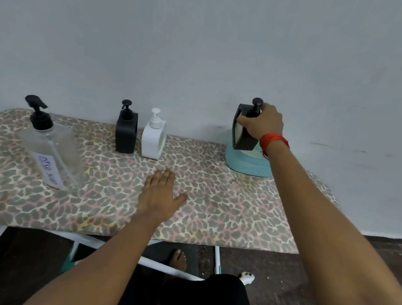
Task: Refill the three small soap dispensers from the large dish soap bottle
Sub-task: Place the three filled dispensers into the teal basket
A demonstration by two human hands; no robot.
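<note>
While left hand lies flat, right hand around black dispenser (near-upright, pump up).

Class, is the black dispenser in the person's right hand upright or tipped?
Tipped: the black dispenser leans sideways in the right hand, its bottom edge slanting above the teal mat.

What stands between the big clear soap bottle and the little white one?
In the head view, a small black dispenser stands there, right beside the white bottle.
</note>
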